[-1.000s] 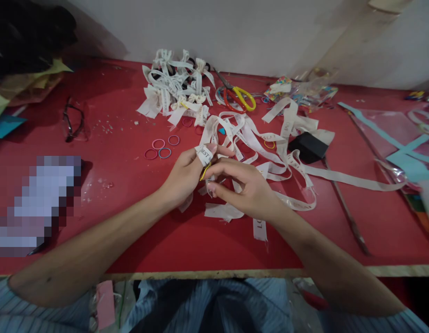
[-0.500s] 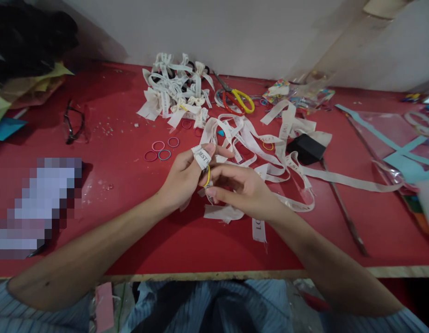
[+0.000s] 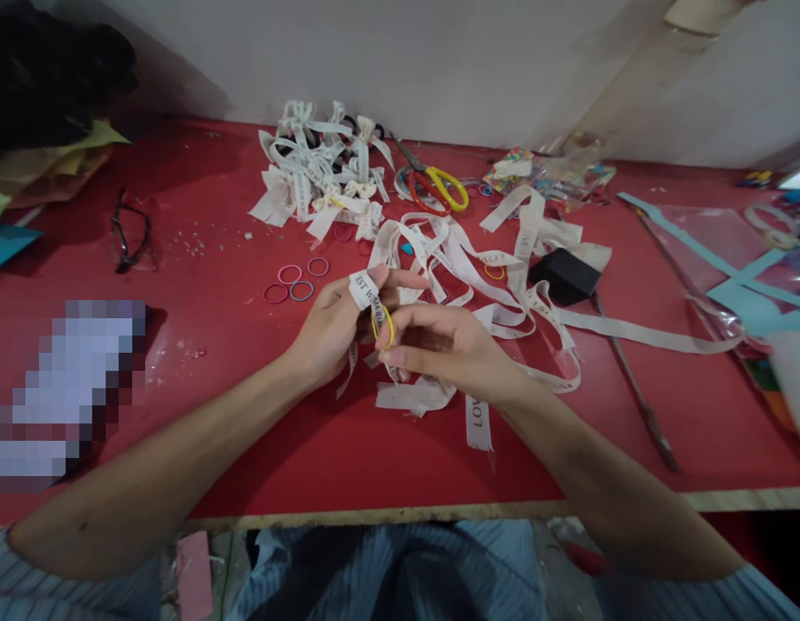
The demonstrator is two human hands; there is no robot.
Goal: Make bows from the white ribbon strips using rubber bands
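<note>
My left hand (image 3: 328, 328) is closed on a white printed ribbon (image 3: 362, 291), which lies over its thumb and index finger. A yellow elastic band (image 3: 390, 328) loops by the ribbon, between the two hands. The fingertips of my right hand (image 3: 457, 349) pinch this band and the ribbon end near it. Behind and to the right of the hands lie long loose printed ribbons (image 3: 477, 250). Several small elastic rings (image 3: 301, 291) rest on the red table left of them.
Tied ribbon pieces (image 3: 315, 164) are heaped at the back, beside scissors with red and yellow handles (image 3: 448, 190). Eyeglasses (image 3: 129, 233) and a blurred-out flat object (image 3: 82, 371) lie left. A black object (image 3: 566, 276), a thin rod (image 3: 636, 392) and pale blue strips (image 3: 749, 280) lie right.
The yellow band now shows as a wider loop, and more of the ribbon's print shows between my hands. A ribbon tail hangs below my left hand. The whole view has shifted slightly.
</note>
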